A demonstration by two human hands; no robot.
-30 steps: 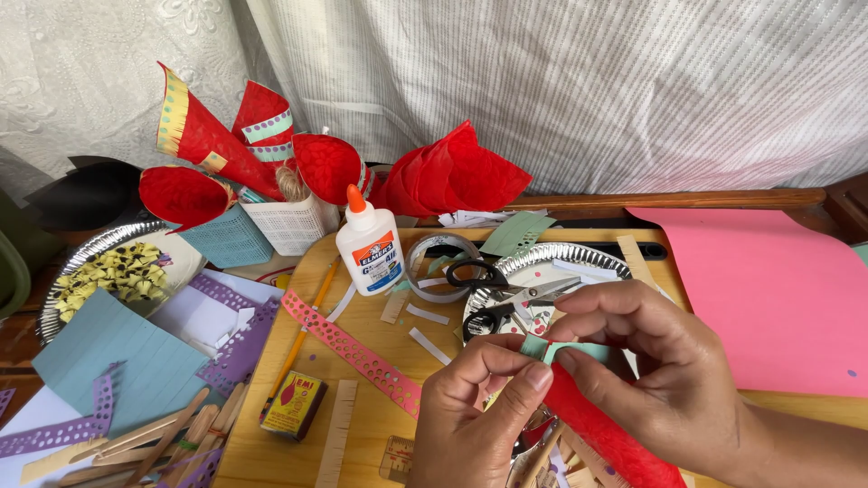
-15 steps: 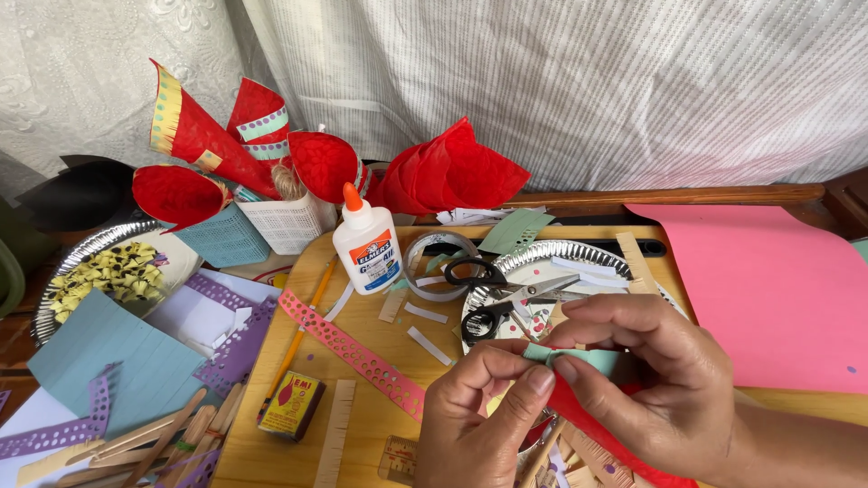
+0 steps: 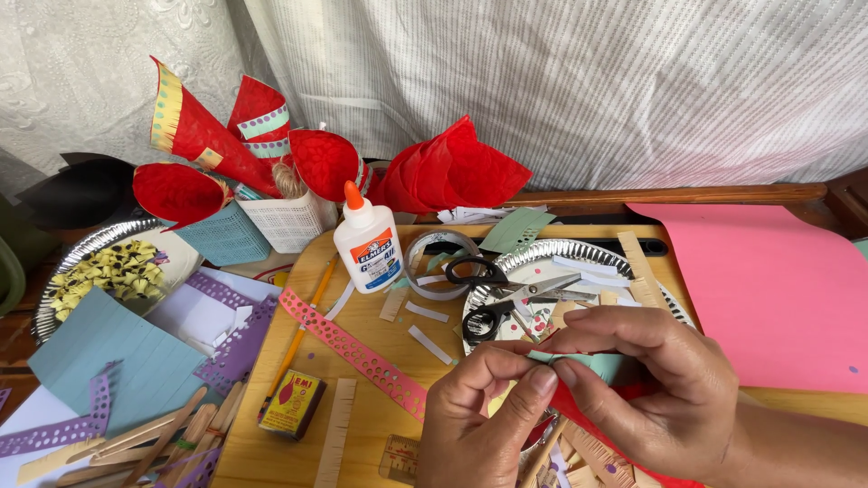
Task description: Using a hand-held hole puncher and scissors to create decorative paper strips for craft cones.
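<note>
Compared with half a second earlier, the left hand [image 3: 484,420] and right hand [image 3: 651,389] are seen at almost the same place, at about 5 o'clock in the view; the fingertips have been drawn slightly closer together. A small teal paper strip [image 3: 601,364] is pinched between thumb and forefinger of both hands, with the fingers closed tightly on it. A red paper piece [image 3: 597,407] is seen just beneath the hands; whether it is gripped cannot be told.

A white glue bottle [image 3: 366,246] with an orange cap and a blue-and-orange label stands upright at 11 o'clock from the hands. A small yellow box [image 3: 291,404] with a red emblem lies flat at 9 o'clock. Black-handled scissors [image 3: 506,294] rest on the silver foil plate [image 3: 579,253] at 12 o'clock.
</note>
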